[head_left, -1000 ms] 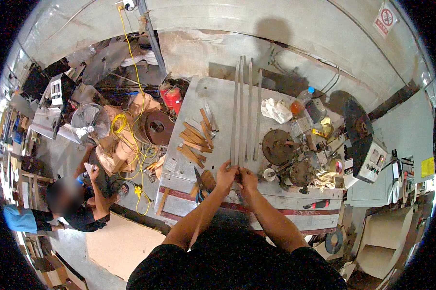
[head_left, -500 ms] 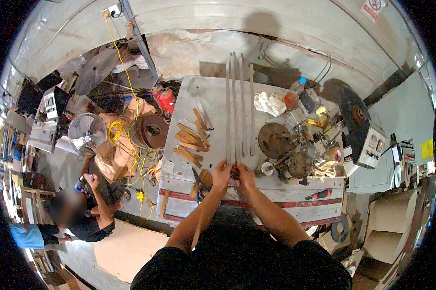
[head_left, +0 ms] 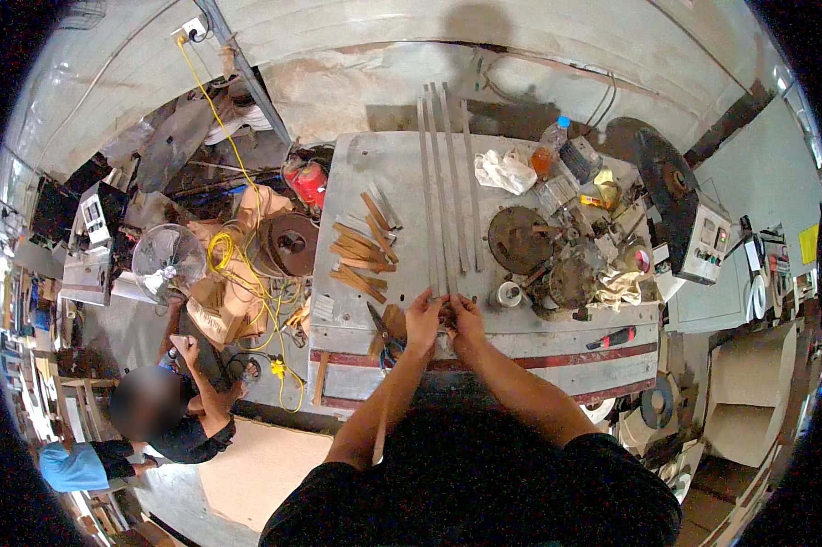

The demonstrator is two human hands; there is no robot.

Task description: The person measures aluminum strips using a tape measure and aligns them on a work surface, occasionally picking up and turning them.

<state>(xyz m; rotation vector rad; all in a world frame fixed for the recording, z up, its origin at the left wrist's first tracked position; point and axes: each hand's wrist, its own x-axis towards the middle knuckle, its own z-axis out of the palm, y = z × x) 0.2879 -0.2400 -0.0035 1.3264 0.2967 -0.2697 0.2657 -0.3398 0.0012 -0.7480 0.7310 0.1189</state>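
Since a second ago both hands have stayed at the near ends of the metal strips, barely shifting. The left hand and right hand seem pinched on those ends, though the grip is too small to read surely. The strips lie lengthwise on the counter, beside short wooden pieces. Long, thin and springy, they probably whip; best held near their ends.

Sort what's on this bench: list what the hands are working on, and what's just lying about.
In hand: long metal strips, near ends held by left hand and right hand.

Lying about: wood pieces, white rag, bottle, round metal disc, red-handled tool.
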